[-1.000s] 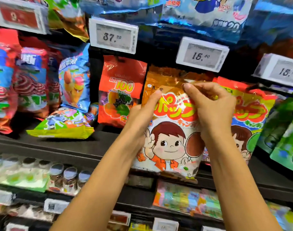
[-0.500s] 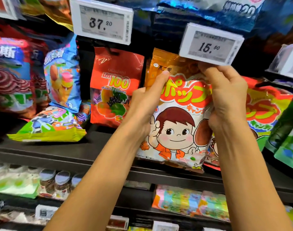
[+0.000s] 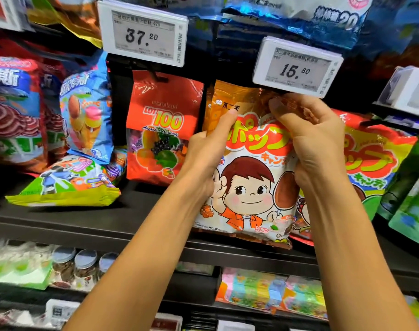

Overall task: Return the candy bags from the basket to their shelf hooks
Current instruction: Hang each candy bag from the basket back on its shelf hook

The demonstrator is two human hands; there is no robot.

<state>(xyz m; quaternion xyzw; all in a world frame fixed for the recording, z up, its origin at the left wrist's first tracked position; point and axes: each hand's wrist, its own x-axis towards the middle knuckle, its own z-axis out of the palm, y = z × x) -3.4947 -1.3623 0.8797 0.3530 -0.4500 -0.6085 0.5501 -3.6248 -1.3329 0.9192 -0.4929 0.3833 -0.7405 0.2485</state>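
Left grip: closed on the left edge of the bag; my thumb lies flat on the front and my fingers are hidden behind.
Right grip: fingers curled, pinching the bag's crumpled top margin.
Bag: upright in front of the hanging row, its top edge tucked just under the tag and its bottom edge near the shelf lip.
Hook: hidden behind the tag and my right fingers. I cannot tell whether the hang hole is on it.
Step, as judged: threading the hole onto the hook.
Risk 1: I thread blind. If the hole misses the hook tip, the bag falls as soon as I let go.
Risk 2: the top margin is bunched in my pinch. A fold over the hole could block the hook, and forcing it could tear the film.
Risk 3: my right knuckles sit close below the tag, so an upward push could tilt or unseat it.
Risk 4: my bag overlaps the neighbour bag on the right, and the red bag hangs just beside it on the left. A sideways shift could snag either one.
Check: I release only once the hook carries the weight.
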